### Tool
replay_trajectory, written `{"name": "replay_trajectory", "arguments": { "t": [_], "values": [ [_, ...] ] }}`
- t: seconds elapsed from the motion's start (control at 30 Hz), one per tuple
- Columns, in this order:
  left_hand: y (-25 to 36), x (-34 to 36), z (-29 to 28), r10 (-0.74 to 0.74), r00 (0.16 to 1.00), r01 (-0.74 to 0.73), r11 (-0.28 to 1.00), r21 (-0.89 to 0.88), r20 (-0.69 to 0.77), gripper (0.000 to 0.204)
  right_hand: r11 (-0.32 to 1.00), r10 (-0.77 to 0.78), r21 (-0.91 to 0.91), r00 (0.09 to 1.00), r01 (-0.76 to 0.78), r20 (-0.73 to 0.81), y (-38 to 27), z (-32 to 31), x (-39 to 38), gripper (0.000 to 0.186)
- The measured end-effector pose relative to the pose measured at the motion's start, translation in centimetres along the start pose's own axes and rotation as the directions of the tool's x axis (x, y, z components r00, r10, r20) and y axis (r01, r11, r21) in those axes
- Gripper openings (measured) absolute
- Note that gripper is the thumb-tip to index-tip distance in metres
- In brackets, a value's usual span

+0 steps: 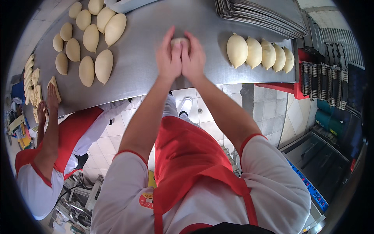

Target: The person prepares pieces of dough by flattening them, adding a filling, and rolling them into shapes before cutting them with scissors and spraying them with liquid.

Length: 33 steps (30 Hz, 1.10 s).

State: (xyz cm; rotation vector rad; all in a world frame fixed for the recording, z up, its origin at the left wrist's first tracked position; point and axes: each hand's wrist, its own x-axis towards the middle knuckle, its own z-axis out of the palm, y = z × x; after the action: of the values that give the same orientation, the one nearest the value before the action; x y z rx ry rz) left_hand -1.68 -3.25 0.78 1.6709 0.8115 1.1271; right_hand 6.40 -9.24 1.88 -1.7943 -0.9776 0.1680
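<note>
Over the middle of the metal table, my left hand (170,58) and my right hand (193,57) press side by side around a small piece of dough (180,40). Both are a little blurred, with the fingers pointing away from me and curved about its sides. Most of the dough lies hidden beneath the palms; only its pale top shows between the fingers. To the right of my hands stands a row of smooth, pointed dough pieces (237,50). On the left, several larger oval dough pieces (104,66) lie spread out.
The steel table (144,43) stretches across in front of me. Stacked dark baking trays (261,17) sit at its back right. At the far left a co-worker's hand (52,95) rests on flattened dough. A red crate (302,85) and more trays stand beyond the right end.
</note>
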Motion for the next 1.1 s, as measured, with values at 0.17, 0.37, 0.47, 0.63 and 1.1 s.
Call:
{"name": "replay_trajectory", "arguments": {
  "t": [0.17, 0.37, 0.47, 0.63, 1.1],
  "values": [
    [1.4, -0.5, 0.0, -0.075, 0.993, 0.082, 0.992, -0.091, 0.087, 0.057, 0.997, 0.016, 0.078, 1.0, -0.016, -0.006, -0.2, -0.6, -0.9, 0.041],
    [-0.1, 3.5, -0.2, -0.07, 0.972, 0.075, 0.997, -0.014, 0.223, 0.064, 0.988, -0.156, 0.025, 0.984, 0.154, 0.09, 0.9, 0.2, 2.9, 0.039],
    [0.9, -0.3, -1.4, 0.055, 0.969, -0.067, 0.997, 0.039, 0.241, 0.069, 0.959, -0.278, 0.007, 0.938, 0.283, 0.209, 1.3, -2.1, -0.6, 0.04],
    [3.0, 0.2, -4.0, -0.154, 0.9, 0.241, 0.955, -0.172, 0.407, 0.083, 0.948, -0.289, 0.066, 0.755, 0.312, 0.589, -0.6, -6.6, 1.8, 0.048],
    [5.6, -11.8, -23.0, -0.118, 0.986, 0.137, 0.976, 0.171, -0.116, 0.073, 0.001, 0.111, 0.324, 0.322, -0.946, 0.94, -0.9, -15.4, 9.1, 0.057]
  ]
}}
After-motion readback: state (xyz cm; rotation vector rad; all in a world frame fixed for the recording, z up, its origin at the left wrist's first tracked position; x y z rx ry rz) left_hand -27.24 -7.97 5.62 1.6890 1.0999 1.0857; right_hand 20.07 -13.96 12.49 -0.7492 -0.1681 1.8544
